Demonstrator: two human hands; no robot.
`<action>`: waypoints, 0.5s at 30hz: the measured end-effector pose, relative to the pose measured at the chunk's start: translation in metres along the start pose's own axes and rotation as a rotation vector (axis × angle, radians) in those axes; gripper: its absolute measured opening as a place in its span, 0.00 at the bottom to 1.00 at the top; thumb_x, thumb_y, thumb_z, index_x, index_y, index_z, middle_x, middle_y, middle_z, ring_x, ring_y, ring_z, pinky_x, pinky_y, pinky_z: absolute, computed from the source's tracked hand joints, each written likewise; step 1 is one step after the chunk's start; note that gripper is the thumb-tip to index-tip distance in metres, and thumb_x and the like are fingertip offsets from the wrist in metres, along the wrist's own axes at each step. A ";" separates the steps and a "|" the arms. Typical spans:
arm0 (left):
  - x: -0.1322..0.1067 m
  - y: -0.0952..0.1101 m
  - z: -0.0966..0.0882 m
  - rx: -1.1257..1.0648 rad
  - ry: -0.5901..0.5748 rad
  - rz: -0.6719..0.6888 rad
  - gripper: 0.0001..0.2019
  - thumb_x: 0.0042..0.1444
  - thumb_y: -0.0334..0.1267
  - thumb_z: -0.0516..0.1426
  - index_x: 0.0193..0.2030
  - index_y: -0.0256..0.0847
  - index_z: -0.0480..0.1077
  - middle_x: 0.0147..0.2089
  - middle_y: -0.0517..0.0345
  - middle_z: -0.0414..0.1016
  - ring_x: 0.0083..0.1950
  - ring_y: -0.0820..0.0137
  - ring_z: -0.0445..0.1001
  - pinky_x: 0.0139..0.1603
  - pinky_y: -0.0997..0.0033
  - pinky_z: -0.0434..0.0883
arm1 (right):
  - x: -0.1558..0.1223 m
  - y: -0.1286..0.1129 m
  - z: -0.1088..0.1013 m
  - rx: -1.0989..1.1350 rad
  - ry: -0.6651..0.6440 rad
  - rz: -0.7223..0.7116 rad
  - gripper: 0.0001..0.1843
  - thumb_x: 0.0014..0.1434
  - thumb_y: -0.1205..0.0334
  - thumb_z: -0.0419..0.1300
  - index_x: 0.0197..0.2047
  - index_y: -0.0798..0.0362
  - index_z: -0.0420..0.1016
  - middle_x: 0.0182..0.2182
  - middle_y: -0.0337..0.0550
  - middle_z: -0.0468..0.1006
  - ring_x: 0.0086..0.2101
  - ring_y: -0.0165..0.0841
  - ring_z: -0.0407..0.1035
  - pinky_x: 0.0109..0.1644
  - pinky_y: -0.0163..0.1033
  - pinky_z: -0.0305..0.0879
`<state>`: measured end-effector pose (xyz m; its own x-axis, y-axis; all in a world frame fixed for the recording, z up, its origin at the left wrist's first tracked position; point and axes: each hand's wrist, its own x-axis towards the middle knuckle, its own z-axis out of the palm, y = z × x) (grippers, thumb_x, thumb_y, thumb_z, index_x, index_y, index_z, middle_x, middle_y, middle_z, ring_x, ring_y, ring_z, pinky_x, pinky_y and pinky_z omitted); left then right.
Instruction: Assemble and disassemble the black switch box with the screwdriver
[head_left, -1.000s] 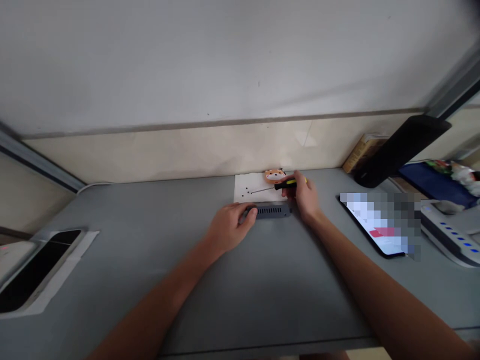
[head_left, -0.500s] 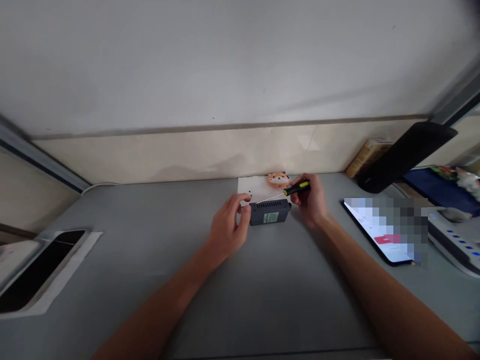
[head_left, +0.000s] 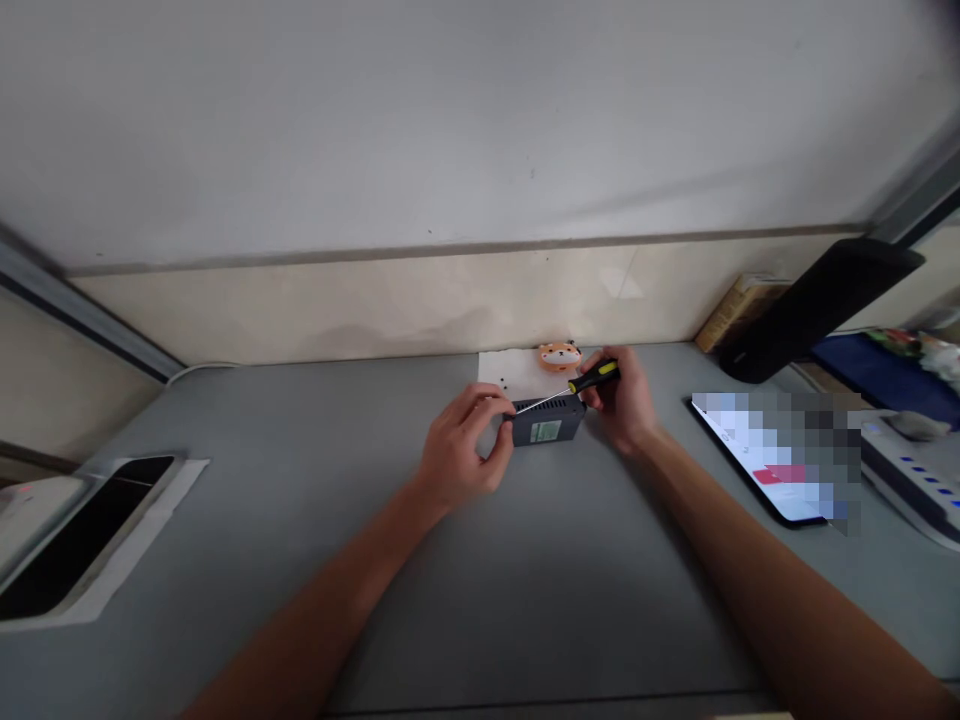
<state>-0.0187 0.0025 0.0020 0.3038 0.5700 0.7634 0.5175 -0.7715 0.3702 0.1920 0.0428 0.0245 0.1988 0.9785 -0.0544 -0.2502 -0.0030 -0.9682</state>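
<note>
A small dark-grey metal box (head_left: 566, 428) with a row of vent slots and a pale label stands on the grey desk. My left hand (head_left: 469, 445) is closed at its left end, the thumb at the front and the index finger by the top edge. In my right hand (head_left: 624, 405) is a black-and-yellow screwdriver (head_left: 596, 376), tilted down to the left. Its thin shaft crosses the top of the box, and the tip is by my left fingertips, which partly hide it. Behind the box, a sheet of white paper (head_left: 491, 366) has several tiny dark specks, perhaps screws, on it.
An orange animal-faced case (head_left: 559, 357) sits at the paper's back edge. To the right are a lit phone (head_left: 739, 455), a black cylinder (head_left: 817, 310), a book (head_left: 742, 310) and a power strip (head_left: 907, 470). A dark-screened device (head_left: 82, 540) lies at left.
My left fingers have moved right and closed in around the box's left corner by the screwdriver tip. My right hand keeps nearly the same place; the whole view has shifted slightly.
</note>
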 end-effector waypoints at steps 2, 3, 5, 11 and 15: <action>0.000 -0.001 0.000 0.028 -0.007 -0.001 0.07 0.62 0.30 0.54 0.42 0.43 0.71 0.44 0.52 0.75 0.44 0.66 0.77 0.47 0.66 0.75 | 0.000 -0.001 0.000 0.005 0.001 0.011 0.15 0.49 0.46 0.55 0.21 0.48 0.68 0.13 0.35 0.62 0.15 0.27 0.52 0.20 0.36 0.48; 0.000 -0.003 0.000 0.051 -0.015 -0.001 0.06 0.62 0.30 0.54 0.42 0.43 0.71 0.44 0.52 0.76 0.43 0.67 0.77 0.46 0.66 0.75 | 0.000 -0.001 0.000 0.011 0.002 0.012 0.15 0.49 0.46 0.55 0.21 0.48 0.68 0.13 0.35 0.62 0.15 0.27 0.52 0.20 0.36 0.48; -0.001 -0.005 -0.001 0.107 -0.038 0.017 0.05 0.62 0.31 0.55 0.40 0.43 0.72 0.45 0.52 0.76 0.39 0.68 0.76 0.44 0.66 0.75 | 0.001 0.000 0.000 0.032 0.010 0.007 0.16 0.51 0.45 0.55 0.22 0.48 0.66 0.12 0.35 0.62 0.14 0.27 0.51 0.20 0.36 0.49; -0.001 -0.010 -0.004 0.195 -0.058 0.153 0.06 0.62 0.30 0.55 0.39 0.44 0.72 0.43 0.53 0.77 0.34 0.71 0.73 0.42 0.68 0.75 | 0.004 0.005 0.000 -0.070 0.028 -0.025 0.27 0.54 0.31 0.56 0.29 0.49 0.73 0.15 0.35 0.66 0.17 0.28 0.55 0.22 0.37 0.48; 0.001 -0.009 -0.004 0.172 -0.028 0.168 0.06 0.62 0.29 0.55 0.39 0.44 0.71 0.42 0.54 0.76 0.34 0.71 0.73 0.39 0.70 0.75 | 0.003 0.008 0.002 -0.237 0.017 -0.067 0.33 0.52 0.26 0.57 0.30 0.50 0.75 0.17 0.35 0.69 0.19 0.29 0.58 0.26 0.38 0.55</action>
<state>-0.0264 0.0090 0.0011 0.4177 0.4471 0.7909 0.5858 -0.7980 0.1417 0.1892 0.0463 0.0174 0.2237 0.9746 0.0096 -0.0074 0.0115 -0.9999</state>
